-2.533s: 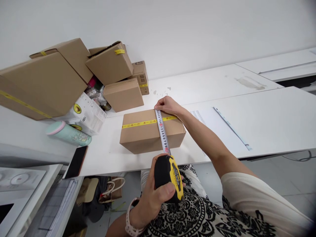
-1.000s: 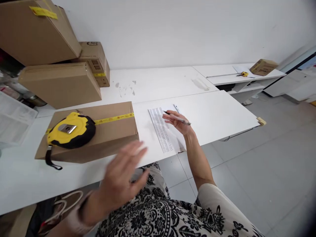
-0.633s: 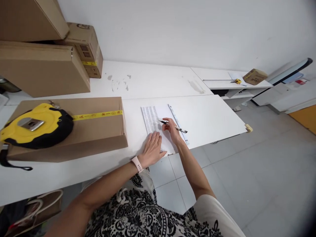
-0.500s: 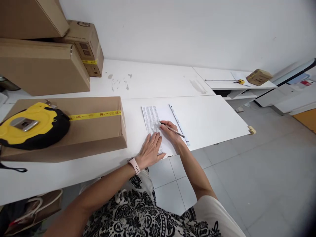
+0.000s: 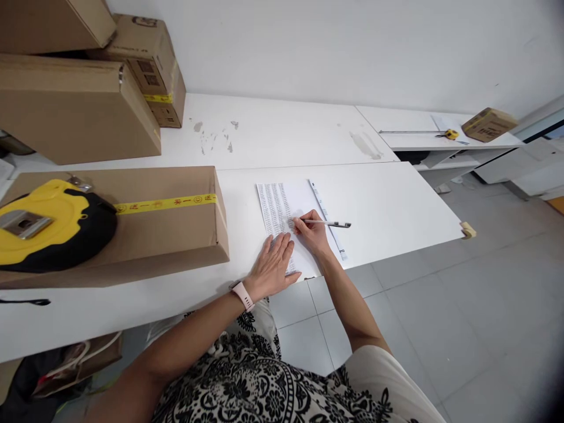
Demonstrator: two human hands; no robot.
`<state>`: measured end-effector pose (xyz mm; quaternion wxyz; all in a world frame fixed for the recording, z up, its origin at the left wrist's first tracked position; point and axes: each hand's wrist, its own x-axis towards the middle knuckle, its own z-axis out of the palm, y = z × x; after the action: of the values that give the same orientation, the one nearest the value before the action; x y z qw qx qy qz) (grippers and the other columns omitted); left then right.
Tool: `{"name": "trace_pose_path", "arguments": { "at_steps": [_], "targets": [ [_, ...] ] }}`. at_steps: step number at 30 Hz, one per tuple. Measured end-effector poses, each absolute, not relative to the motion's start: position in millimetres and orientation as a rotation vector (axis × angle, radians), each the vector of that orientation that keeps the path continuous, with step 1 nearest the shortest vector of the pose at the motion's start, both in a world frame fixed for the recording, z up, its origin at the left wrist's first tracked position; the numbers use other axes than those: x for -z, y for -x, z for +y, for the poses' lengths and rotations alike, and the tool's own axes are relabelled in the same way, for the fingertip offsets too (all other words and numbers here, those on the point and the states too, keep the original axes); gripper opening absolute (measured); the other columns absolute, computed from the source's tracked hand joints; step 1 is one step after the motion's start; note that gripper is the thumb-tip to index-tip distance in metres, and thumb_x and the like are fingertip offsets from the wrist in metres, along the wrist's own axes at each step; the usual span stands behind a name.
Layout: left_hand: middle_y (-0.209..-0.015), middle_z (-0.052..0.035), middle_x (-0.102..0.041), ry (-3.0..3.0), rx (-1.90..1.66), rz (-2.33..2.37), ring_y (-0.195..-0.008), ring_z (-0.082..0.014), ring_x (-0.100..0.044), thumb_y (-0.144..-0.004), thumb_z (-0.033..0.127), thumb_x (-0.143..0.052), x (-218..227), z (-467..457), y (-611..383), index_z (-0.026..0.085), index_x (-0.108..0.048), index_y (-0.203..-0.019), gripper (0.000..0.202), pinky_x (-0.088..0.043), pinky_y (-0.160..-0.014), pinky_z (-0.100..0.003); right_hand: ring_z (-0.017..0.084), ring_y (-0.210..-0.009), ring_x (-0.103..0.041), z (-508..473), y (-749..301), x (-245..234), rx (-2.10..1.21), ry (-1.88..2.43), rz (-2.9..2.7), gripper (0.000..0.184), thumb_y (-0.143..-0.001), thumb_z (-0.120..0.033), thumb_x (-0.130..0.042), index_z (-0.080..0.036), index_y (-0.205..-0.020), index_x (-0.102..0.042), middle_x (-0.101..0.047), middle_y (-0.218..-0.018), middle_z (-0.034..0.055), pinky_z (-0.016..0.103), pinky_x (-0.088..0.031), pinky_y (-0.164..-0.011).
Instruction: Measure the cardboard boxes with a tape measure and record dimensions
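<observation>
A printed sheet of paper [image 5: 286, 202] lies on the white table [image 5: 379, 200]. My left hand [image 5: 273, 267] rests flat on the sheet's near end, fingers spread, a pink watch on the wrist. My right hand [image 5: 312, 232] grips a pen [image 5: 328, 224] with its tip on the sheet. A cardboard box [image 5: 171, 229] sealed with yellow tape sits to the left, and a yellow and black tape measure [image 5: 48, 226] lies on top of it.
More cardboard boxes [image 5: 88, 106] are stacked at the back left against the wall. A ruler [image 5: 328, 220] lies beside the sheet. A far desk holds a small box [image 5: 489, 123] and another tape measure [image 5: 450, 134]. Grey tiled floor lies to the right.
The tape measure went from my left hand onto the box. My right hand took up the pen and brought it to the sheet; my left hand came down flat on the paper.
</observation>
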<state>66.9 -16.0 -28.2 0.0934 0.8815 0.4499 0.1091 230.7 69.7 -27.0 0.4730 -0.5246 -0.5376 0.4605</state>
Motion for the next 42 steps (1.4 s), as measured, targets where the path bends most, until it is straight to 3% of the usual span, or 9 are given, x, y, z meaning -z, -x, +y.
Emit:
{"name": "trace_pose_path", "arguments": {
  "at_steps": [3,7,15,22,42],
  "targets": [
    [-0.164,-0.0232,-0.03,-2.612,-0.321,1.33,-0.154,-0.0346,-0.021,-0.098,0.059,-0.041,28.6,-16.1,-66.8,0.001,-0.036,-0.152,0.079,-0.008,-0.126,-0.052,0.012,-0.06,-0.046,70.5,-234.0,27.1,-1.013,1.351,-1.382,0.032,-0.087,-0.051,-0.064,-0.024,-0.08,-0.047,-0.049,-0.066,-0.0055,0.028,-0.041,-0.061],
    [-0.165,-0.0223,-0.029,-2.602,-0.319,1.331,-0.154,-0.034,-0.021,-0.098,0.06,-0.04,27.8,-16.1,-66.9,0.004,-0.036,-0.152,0.078,-0.008,-0.125,-0.052,0.014,-0.069,-0.053,71.8,-233.4,28.6,-1.112,1.236,-1.395,0.031,-0.083,-0.049,-0.068,-0.024,-0.091,-0.052,-0.056,-0.078,-0.0028,0.03,-0.045,-0.068],
    [-0.164,-0.0236,-0.03,-2.595,-0.301,1.325,-0.154,-0.0353,-0.022,-0.098,0.058,-0.042,24.4,-16.2,-66.8,0.001,-0.037,-0.151,0.078,-0.009,-0.125,-0.052,0.012,-0.056,-0.037,66.3,-231.9,26.4,-0.928,1.422,-1.481,0.023,-0.084,-0.033,-0.062,-0.024,-0.072,-0.043,-0.04,-0.059,-0.0072,0.027,-0.032,-0.056],
    [-0.163,-0.0224,-0.033,-2.608,-0.311,1.343,-0.154,-0.0342,-0.023,-0.098,0.059,-0.042,26.5,-16.8,-67.5,0.005,-0.039,-0.15,0.076,-0.009,-0.125,-0.051,0.012,-0.055,-0.037,64.8,-230.8,23.4,-0.885,1.454,-1.596,0.022,-0.083,-0.032,-0.058,-0.024,-0.07,-0.042,-0.04,-0.057,-0.0066,0.028,-0.03,-0.055],
    [-0.163,-0.024,-0.032,-2.605,-0.294,1.333,-0.154,-0.0351,-0.021,-0.098,0.058,-0.042,26.4,-15.9,-67.8,0.001,-0.037,-0.151,0.078,-0.006,-0.125,-0.052,0.012,-0.054,-0.039,66.7,-231.7,30.7,-0.876,1.439,-1.636,0.022,-0.084,-0.031,-0.058,-0.025,-0.071,-0.042,-0.04,-0.056,-0.0071,0.028,-0.031,-0.055]
  ]
}}
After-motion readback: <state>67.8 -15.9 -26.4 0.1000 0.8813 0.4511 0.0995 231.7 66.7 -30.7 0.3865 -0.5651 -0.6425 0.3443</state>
